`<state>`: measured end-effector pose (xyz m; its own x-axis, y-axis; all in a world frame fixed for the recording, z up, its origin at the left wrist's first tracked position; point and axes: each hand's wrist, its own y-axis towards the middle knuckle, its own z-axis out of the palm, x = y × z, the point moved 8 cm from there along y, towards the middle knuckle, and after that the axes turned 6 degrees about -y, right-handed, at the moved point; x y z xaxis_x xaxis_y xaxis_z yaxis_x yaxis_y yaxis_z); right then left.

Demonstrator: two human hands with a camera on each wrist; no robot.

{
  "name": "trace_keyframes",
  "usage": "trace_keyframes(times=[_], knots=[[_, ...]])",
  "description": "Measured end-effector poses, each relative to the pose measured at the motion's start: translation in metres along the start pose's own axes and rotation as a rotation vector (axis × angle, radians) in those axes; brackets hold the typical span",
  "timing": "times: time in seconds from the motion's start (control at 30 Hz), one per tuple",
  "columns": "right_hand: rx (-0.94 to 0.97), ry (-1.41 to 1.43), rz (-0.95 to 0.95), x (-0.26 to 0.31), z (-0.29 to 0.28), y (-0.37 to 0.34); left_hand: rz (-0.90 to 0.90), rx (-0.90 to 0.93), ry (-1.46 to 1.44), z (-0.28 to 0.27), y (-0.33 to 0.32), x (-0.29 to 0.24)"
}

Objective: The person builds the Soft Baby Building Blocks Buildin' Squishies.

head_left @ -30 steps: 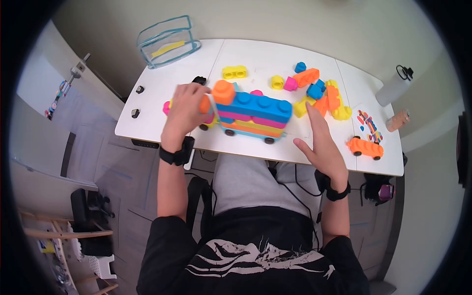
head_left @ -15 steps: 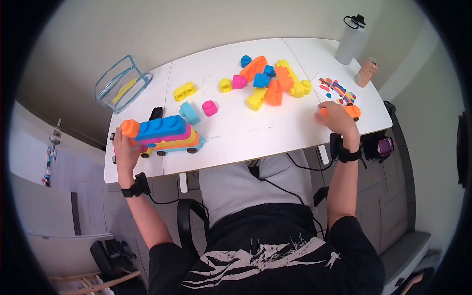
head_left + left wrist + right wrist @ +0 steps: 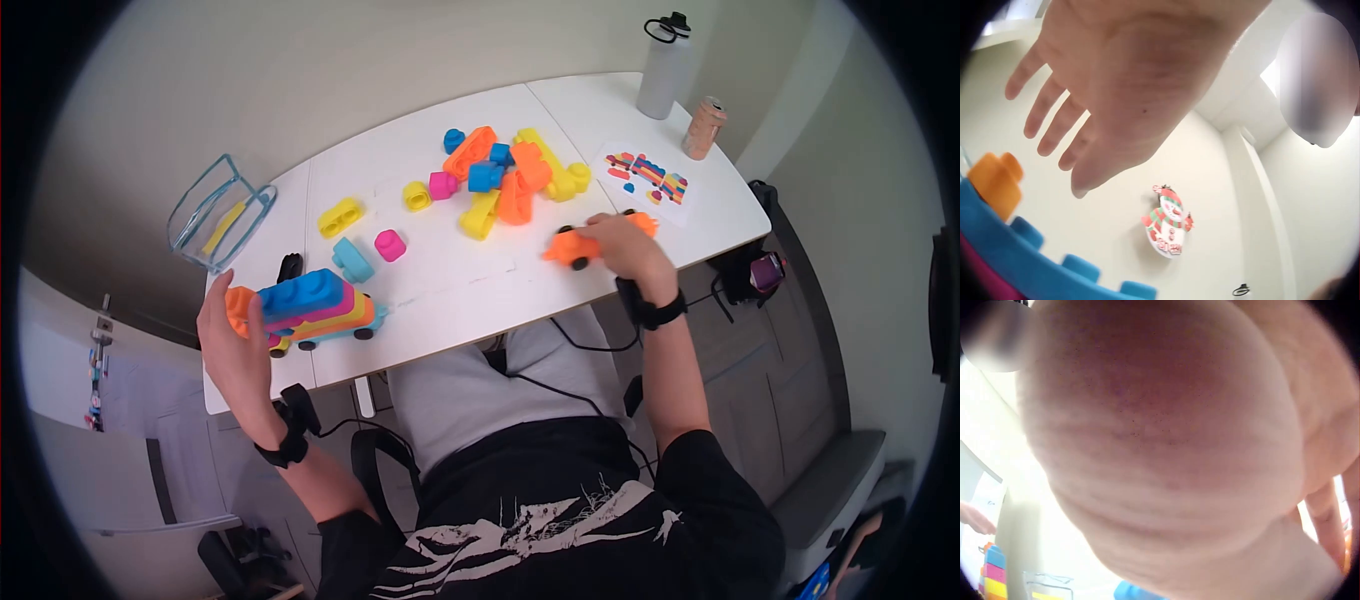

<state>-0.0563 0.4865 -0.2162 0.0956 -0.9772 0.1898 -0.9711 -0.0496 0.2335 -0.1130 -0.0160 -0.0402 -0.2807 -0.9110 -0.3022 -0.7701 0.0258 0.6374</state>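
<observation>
At the table's left end my left hand (image 3: 235, 335) is beside a toy train of stacked blocks (image 3: 325, 312), blue on top with pink, yellow and orange below and a light blue wheeled base. An orange block (image 3: 999, 181) stands at its outer end. The left wrist view shows my left fingers extended and spread, apart from the blocks. On the right, my right hand (image 3: 632, 250) grips an orange wheeled car (image 3: 570, 246) from above, covering its middle. Its black wheels show on both sides of the hand. In the right wrist view my palm hides most of it.
Several loose blocks (image 3: 515, 190) lie piled mid-table. A light blue block (image 3: 352, 260), a pink block (image 3: 390, 245) and a yellow block (image 3: 340, 217) lie nearer the train. A picture sheet (image 3: 655, 185), a can (image 3: 705, 128) and a bottle (image 3: 665, 70) are right; a clear case (image 3: 225, 215) is left.
The train went to the left end of the table, and my left hand has since come off it, fingers straight. My right hand reached right, took hold of the orange car and brought it leftward.
</observation>
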Motion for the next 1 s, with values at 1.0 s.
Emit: trace_keyframes(times=[1.0], knots=[[0.006,0.085,0.090,0.089,-0.039,0.074,0.354,0.397,-0.426,0.061,-0.009,-0.104]])
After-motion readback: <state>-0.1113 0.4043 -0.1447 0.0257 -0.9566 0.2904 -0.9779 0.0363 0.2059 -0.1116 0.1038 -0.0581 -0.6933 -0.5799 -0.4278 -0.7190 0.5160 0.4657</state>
